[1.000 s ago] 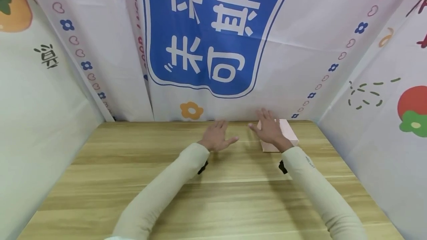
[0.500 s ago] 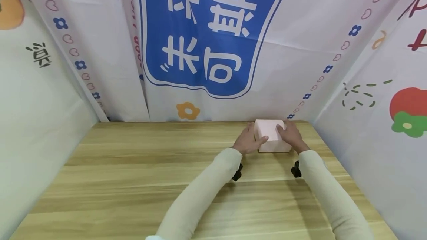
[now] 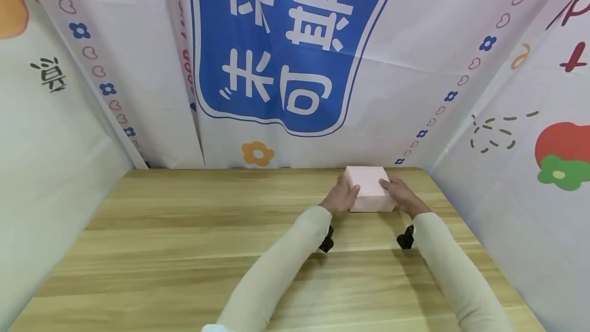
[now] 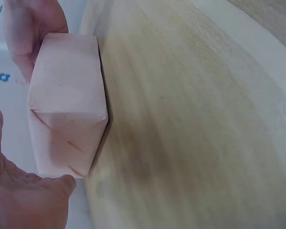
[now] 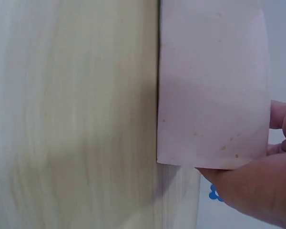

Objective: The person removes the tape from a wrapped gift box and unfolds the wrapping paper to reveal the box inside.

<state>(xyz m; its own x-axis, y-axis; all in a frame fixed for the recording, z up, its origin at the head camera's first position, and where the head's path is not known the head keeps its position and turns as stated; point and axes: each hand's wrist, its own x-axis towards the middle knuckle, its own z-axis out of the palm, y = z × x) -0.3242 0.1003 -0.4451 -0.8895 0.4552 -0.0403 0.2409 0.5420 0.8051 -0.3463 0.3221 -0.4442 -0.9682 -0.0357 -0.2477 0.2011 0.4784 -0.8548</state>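
A pale pink box (image 3: 367, 181) sits on the wooden table close to its far edge, right of centre. My left hand (image 3: 340, 197) holds the box's left side, its thumb at the near left corner. From the other side my right hand (image 3: 402, 196) grips it, the thumb over the top edge. Reddish scratches mark the box's end face (image 4: 64, 143) in the left wrist view. Small brownish specks dot the pink face (image 5: 214, 95) in the right wrist view. Some fingers of both hands are hidden behind the box.
The wood-grain table (image 3: 161, 245) spreads out left of and in front of the box. Behind it hangs a white printed cloth (image 3: 396, 91) with a blue panel. Similar cloths (image 3: 511, 183) stand along both sides. A black device (image 3: 326, 242) is on the left wrist.
My left hand has moved right to the box. My right hand has gone from above the box to its right side. Between both hands, the box has shifted slightly left.
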